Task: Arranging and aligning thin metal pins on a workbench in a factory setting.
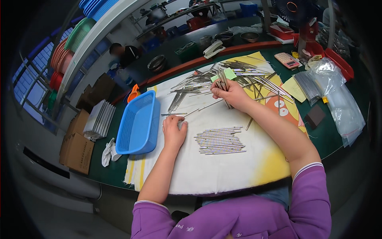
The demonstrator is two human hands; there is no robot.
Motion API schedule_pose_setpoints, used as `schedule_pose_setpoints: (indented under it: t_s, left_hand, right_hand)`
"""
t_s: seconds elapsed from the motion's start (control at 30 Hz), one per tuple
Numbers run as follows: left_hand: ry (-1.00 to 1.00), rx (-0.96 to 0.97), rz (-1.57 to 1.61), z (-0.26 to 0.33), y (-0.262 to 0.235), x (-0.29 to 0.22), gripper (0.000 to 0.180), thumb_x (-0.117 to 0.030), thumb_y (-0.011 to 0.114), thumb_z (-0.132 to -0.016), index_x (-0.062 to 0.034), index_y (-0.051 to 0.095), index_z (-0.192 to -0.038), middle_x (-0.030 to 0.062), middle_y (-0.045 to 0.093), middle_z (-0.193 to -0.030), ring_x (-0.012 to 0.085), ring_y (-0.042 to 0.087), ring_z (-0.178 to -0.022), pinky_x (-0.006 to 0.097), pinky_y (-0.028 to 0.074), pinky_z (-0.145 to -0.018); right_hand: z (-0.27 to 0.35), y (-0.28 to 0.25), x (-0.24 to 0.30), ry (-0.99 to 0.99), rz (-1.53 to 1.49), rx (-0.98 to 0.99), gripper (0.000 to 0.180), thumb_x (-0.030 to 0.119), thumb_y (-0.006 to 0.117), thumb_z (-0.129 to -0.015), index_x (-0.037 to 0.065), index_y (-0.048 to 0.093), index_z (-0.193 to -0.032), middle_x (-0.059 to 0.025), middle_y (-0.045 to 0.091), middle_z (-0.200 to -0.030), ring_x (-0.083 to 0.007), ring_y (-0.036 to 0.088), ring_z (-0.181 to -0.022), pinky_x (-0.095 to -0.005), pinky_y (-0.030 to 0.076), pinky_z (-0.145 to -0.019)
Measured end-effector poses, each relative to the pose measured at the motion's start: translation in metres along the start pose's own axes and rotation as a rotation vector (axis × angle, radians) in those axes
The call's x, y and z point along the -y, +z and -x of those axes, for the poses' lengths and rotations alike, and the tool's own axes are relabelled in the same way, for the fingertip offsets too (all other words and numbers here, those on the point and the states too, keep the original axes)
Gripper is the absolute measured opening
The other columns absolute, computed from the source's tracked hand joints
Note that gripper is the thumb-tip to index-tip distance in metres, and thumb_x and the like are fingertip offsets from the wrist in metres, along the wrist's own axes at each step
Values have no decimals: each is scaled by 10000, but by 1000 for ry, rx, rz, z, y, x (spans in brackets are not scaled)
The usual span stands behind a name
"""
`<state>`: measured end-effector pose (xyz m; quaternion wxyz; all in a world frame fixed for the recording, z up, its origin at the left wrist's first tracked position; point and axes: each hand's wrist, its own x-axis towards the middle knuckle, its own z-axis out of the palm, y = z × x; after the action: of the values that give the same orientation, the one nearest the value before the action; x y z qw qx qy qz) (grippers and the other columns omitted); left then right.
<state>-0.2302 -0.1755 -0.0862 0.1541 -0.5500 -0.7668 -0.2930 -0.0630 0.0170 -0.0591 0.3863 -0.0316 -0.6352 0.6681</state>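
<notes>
The metal rods in the near row and the far loose pile are shiny silver-grey. They lie on a cloth that is white, with yellow stripes at its left edge and a yellow and orange print on its right side. The table under it is dark green with a red-brown far rim. The basket to the left is bright blue. Two paper notes on the far pile are pale green. The calculator far right is pink. The person's sleeves are purple with a white cuff line. Cardboard boxes at the left are brown
</notes>
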Motion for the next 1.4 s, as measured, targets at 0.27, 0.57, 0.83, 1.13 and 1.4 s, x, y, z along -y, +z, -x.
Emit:
schedule_pose_setpoints:
  t_s: [0.27, 0.57, 0.83, 1.13, 1.4]
  left_hand:
    - [-166, 100, 2, -22, -3, 22, 154, -155, 666, -708, -43, 621, -804, 118, 580, -850, 279, 540, -821, 370, 439, -759]
    - [-354, 167, 222, -46, 12, -7, 121, -120, 584, -788, -4, 596, -818, 64, 599, -721, 134, 554, -634, 264, 448, -598]
    - [-292, 195, 564, -33, 22, -15, 186, -109, 668, -766, -4, 608, -908, 15, 624, -765, 73, 559, -667, 211, 454, -627]
    - [-414, 288, 903, -23, 1, -44, 231, 3, 640, -763, -8, 534, -968, 43, 608, -831, 84, 573, -717, 190, 456, -644]
    - [314, 388, 312, -11, -12, -67, 516, -235, 455, -892, -24, 294, -1335, 180, 284, -1387, 344, 193, -1321, 466, 137, -1071]
  right_hand:
    - [6, 3, -12, -20, 784, 111, 274, 279, 631, -787, 44, 564, -912, -144, 566, -851, -318, 548, -777, -360, 442, -700]
    - [7, -6, -10, -183, 1190, 251, 189, 17, 536, -694, 38, 619, -863, -163, 592, -861, -325, 587, -852, -396, 475, -752]
    - [12, 6, 9, -13, 1257, 484, 221, 71, 621, -665, 0, 579, -871, -174, 591, -902, -337, 577, -879, -403, 472, -761]
    - [19, 28, 4, -148, 931, 436, 200, 85, 641, -674, 37, 508, -815, -141, 547, -840, -329, 547, -818, -398, 441, -720]
    - [0, 25, 25, 119, -200, 43, 203, 217, 564, -867, 39, 572, -965, -48, 603, -920, -133, 602, -890, -269, 447, -803]
